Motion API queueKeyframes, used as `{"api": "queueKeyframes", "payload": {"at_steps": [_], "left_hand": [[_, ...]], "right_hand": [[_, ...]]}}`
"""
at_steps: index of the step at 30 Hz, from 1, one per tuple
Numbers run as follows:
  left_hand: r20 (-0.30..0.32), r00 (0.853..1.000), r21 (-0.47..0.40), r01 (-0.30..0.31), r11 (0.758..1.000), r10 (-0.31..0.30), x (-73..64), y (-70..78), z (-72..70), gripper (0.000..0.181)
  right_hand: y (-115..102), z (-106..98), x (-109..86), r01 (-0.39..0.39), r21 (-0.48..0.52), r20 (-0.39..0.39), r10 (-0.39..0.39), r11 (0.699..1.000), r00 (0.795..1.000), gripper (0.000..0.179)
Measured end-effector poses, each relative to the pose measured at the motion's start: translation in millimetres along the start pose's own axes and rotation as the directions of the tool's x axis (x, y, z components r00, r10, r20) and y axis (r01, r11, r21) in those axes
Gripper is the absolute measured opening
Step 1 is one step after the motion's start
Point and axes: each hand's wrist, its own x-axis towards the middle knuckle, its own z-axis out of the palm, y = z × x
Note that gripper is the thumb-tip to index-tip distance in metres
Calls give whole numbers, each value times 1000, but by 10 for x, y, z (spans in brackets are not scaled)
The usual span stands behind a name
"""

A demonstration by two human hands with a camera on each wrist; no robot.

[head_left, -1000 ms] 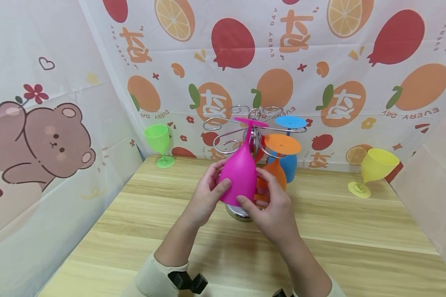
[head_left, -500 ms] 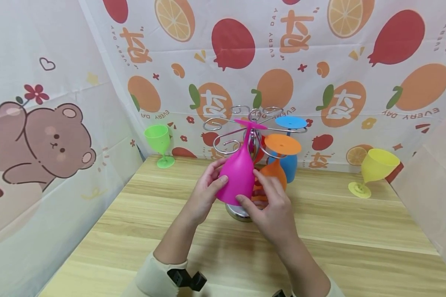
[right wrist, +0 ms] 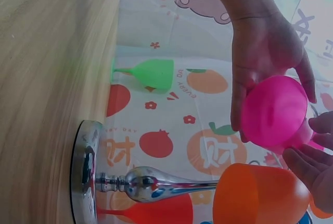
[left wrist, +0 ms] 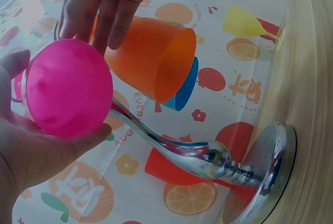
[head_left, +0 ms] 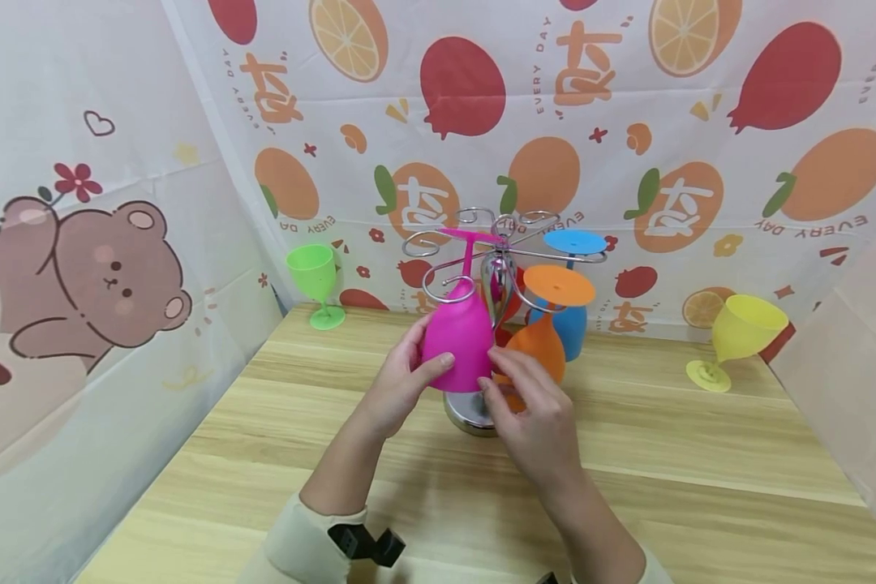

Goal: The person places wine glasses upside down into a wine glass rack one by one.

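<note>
Bare hands (head_left: 394, 391), cream sleeves (head_left: 302, 539), black wrist-worn devices (head_left: 352, 542)

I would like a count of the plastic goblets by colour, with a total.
Pink plastic goblet: 1
Orange plastic goblet: 1
Blue plastic goblet: 1
Red plastic goblet: 1
Green plastic goblet: 1
Yellow plastic goblet: 1
Total: 6

- A wooden table (head_left: 263, 487) carries everything, its pale, yellowish top streaked with long grain running from side to side in the head view.
- A green goblet (head_left: 312, 276) stands upright on its foot near the back left corner.
- A yellow goblet (head_left: 748, 324) stands on its foot toward the right edge, mouth up.
- A chrome stand (head_left: 470, 414) rests its round, shiny base flat near the middle.
- A red goblet (right wrist: 166, 211) is mouth up just behind the stand, its foot hidden.
</note>
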Motion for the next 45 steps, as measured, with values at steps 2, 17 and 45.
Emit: {"api": "queueKeyframes", "payload": {"at_steps": [2,17,45], "left_hand": [[-16,1000,16,8,1000,-8,4,-10,-1,66],[-49,998,6,29,1000,-29,37,-40,-84,81],[-6,1000,132,-15,991,16,35,-41,-111,85]], "right_hand": [[13,10,-5,21,-3,-2,-21,1000,1000,38],[40,27,-15,76,-52,36,-74,996,997,37],[38,46,-34,-10,-61,87,15,998,996,38]]}}
